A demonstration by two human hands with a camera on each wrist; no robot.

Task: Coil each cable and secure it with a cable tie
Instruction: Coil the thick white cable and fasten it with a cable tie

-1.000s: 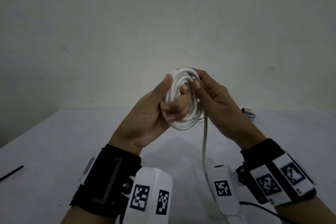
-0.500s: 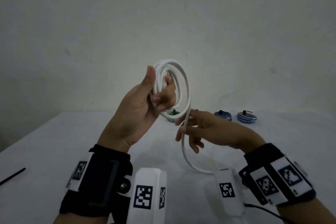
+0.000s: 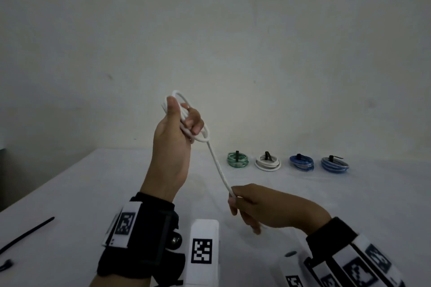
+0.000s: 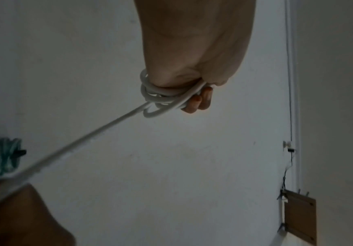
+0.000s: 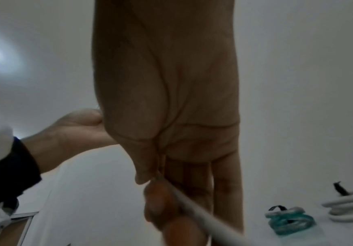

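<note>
My left hand (image 3: 180, 121) is raised above the table and grips a small coil of white cable (image 3: 202, 134) between thumb and curled fingers; the left wrist view shows the same white loops (image 4: 161, 98) wrapped at the fingers. From the coil a taut straight length of cable (image 3: 219, 168) runs down and right to my right hand (image 3: 235, 196), which pinches it between thumb and forefinger just above the table. In the right wrist view the cable (image 5: 194, 208) passes out between the pinching fingertips (image 5: 150, 179).
Four tied coils lie in a row at the back of the white table (image 3: 93, 193): green (image 3: 237, 159), white (image 3: 267, 162), blue (image 3: 301, 162), blue (image 3: 334, 164). A loose black cable tie (image 3: 25, 234) lies at the front left edge.
My right hand has slid down the cable and away from the coil, pulling the free length straight. My left hand has turned and risen slightly with the coil.
</note>
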